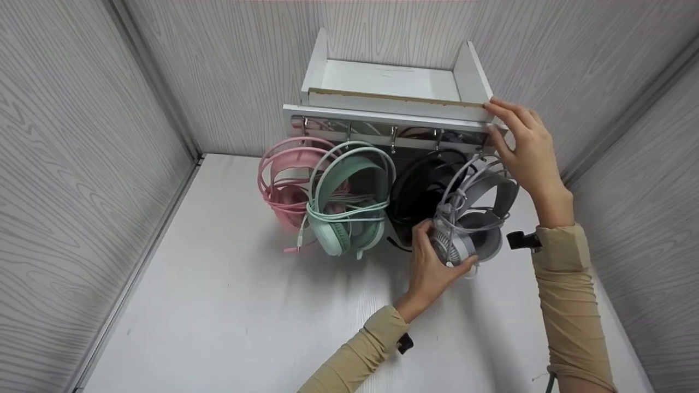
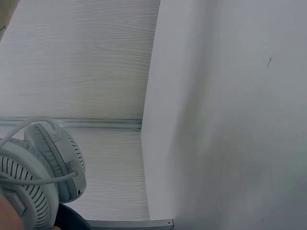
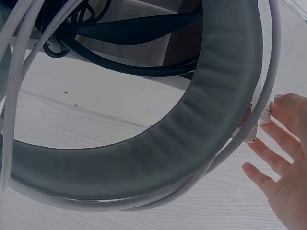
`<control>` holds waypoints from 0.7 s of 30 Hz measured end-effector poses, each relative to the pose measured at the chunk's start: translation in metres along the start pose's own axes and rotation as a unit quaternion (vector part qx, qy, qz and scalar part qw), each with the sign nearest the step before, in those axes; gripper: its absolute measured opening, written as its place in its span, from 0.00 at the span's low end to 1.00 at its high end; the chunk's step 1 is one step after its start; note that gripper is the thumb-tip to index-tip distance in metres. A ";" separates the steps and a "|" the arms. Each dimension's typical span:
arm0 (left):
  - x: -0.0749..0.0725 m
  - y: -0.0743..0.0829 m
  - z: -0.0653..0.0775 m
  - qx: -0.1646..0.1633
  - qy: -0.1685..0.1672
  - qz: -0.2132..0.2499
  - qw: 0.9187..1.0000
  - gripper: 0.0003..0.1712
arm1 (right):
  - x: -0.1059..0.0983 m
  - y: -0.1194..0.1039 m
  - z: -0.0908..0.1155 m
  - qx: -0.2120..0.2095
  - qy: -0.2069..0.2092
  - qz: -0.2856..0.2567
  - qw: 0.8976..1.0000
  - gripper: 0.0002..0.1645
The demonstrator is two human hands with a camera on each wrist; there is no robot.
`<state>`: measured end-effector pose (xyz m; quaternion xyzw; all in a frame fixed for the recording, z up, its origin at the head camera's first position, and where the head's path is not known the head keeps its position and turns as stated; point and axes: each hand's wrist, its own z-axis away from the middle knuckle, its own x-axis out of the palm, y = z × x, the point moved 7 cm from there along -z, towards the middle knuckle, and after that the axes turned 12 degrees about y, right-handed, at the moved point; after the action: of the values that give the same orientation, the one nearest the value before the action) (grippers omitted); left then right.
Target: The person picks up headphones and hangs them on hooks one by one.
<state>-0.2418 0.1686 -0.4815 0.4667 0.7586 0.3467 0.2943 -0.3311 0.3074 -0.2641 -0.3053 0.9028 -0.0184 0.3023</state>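
A grey headset (image 1: pixel 483 234) with its cord wound round it hangs at the right end of a hook rack (image 1: pixel 371 116). My left hand (image 1: pixel 428 275) holds its lower ear cup, thumb on one side and fingers on the other. In the left wrist view the ear cups (image 2: pixel 53 153) show beside a sliver of that hand. My right hand (image 1: pixel 527 150) grips the rack's right end, fingertips at the shelf corner and thumb on the rail below. The right wrist view shows the spread fingers (image 3: pixel 271 160) behind the grey headband (image 3: pixel 230 72).
Pink (image 1: pixel 289 158), mint green (image 1: pixel 327 234) and black (image 1: pixel 407 191) headsets hang left of the grey one, cords bundled. Above the hooks is a white open shelf (image 1: pixel 387 79) against the back wall. Grey wood-grain walls (image 1: pixel 71 164) enclose the white table (image 1: pixel 218 305).
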 end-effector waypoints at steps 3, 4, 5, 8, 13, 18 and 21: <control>-0.001 0.002 0.000 0.008 -0.002 -0.012 1.000 0.59 | 0.001 0.000 0.001 -0.001 0.007 -0.002 1.000 0.24; -0.001 0.002 0.000 0.010 0.000 -0.016 1.000 0.59 | 0.001 -0.001 0.001 -0.001 0.008 -0.002 1.000 0.24; -0.002 0.003 0.000 0.015 0.003 -0.021 1.000 0.59 | 0.002 -0.001 0.002 0.000 0.009 -0.001 1.000 0.24; -0.002 0.007 0.001 0.023 0.010 -0.038 0.999 0.60 | 0.003 0.000 0.003 0.001 0.014 0.003 1.000 0.24; 0.002 0.013 0.003 0.031 0.020 -0.063 0.997 0.62 | 0.004 -0.001 0.004 0.008 0.026 0.011 1.000 0.24; 0.002 0.013 0.005 0.028 0.027 -0.069 0.997 0.62 | 0.006 -0.002 0.004 0.014 0.034 0.009 0.999 0.24; 0.002 0.013 0.005 0.029 0.020 -0.063 0.997 0.60 | 0.007 -0.002 0.005 0.018 0.036 0.006 0.999 0.24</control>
<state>-0.2319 0.1754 -0.4748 0.4195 0.8019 0.3146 0.2863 -0.3320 0.3022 -0.2716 -0.2939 0.9144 -0.0437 0.2749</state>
